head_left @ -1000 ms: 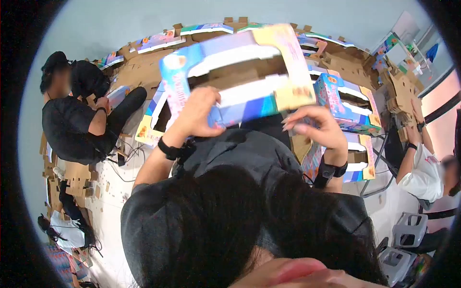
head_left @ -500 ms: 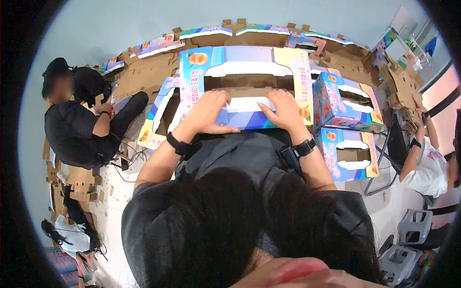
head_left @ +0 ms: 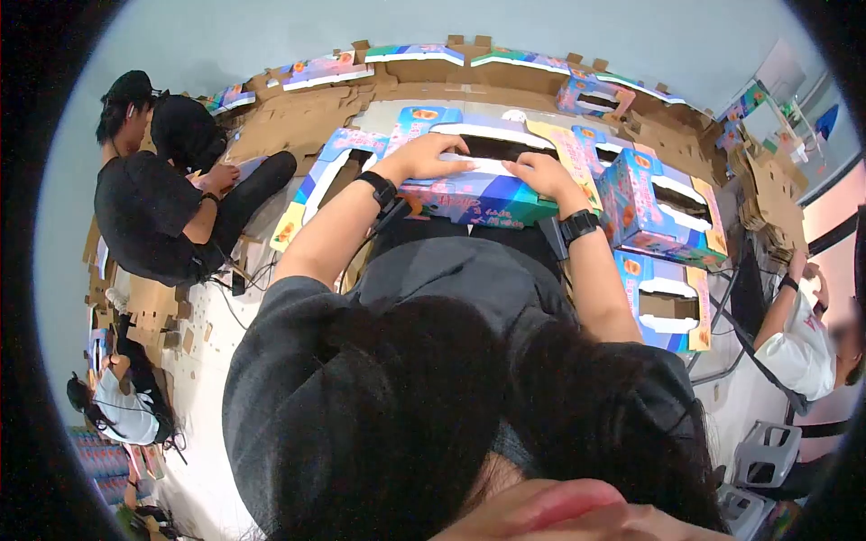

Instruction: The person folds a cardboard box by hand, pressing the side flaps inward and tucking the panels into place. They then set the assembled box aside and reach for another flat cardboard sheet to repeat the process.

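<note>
A printed cardboard carton [head_left: 478,200] in blue, pink and yellow is right in front of me, its front face showing lettering. A long cut-out opens in its top. My left hand [head_left: 426,159] lies over the near rim of that cut-out, fingers bent over the edge and thumb along the white strip. To its right, my right hand [head_left: 547,175] grips the same rim, its thumb close to the left one. Both hands hold the carton; some fingertips are hidden. Each wrist wears a dark band.
Similar cartons stand at right, one upper [head_left: 663,212] and one lower [head_left: 663,302], with another carton [head_left: 302,206] at left. Flattened cardboard [head_left: 298,117] lies behind. A seated person in black [head_left: 149,207] is at left; a person in white [head_left: 794,334] sits at right. Grey stools [head_left: 767,451] stand lower right.
The carton has tipped so that its front face shows and its top looks narrower. Both hands have moved up in view with its near rim, and their thumbs now lie closer together.
</note>
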